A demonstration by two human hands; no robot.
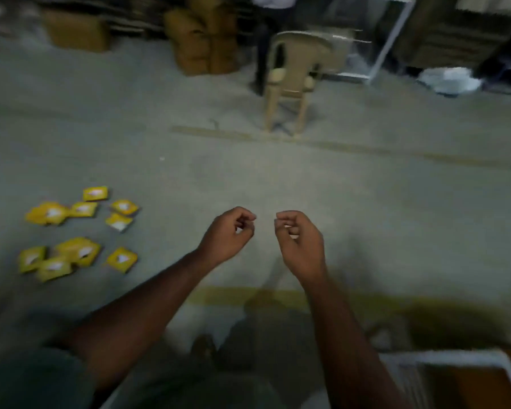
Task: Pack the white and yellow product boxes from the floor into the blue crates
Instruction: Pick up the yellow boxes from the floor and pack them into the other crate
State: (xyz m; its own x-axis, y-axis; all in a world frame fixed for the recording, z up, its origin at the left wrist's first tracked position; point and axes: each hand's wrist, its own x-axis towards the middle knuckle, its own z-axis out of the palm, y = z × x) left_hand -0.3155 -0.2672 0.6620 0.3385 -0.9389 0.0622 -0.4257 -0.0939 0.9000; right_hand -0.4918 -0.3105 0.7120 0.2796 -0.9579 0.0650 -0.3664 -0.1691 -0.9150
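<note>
Floor of bare grey concrete is seen across the middle of the view, with wide open room ahead of both hands toward 12 and 2 o'clock. A faded yellow painted line crosses it at 12 o'clock, and a second yellow floor stripe runs beneath the forearms at 6 o'clock.

The left hand and the right hand are held side by side above the floor, close but apart; the fingers of each are loosely curled inward and nothing is held in either.

The small white and yellow product boxes are scattered flat on the floor at 9 o'clock, well apart from both hands, in two loose clusters. No blue crate can be made out; the picture is blurred.

A beige plastic chair stands at 12 o'clock beyond the far line, with the dark legs of a standing person just beside it. Brown cardboard cartons are stacked at 11 o'clock. A white-rimmed container sits at 5 o'clock, near the right forearm.
</note>
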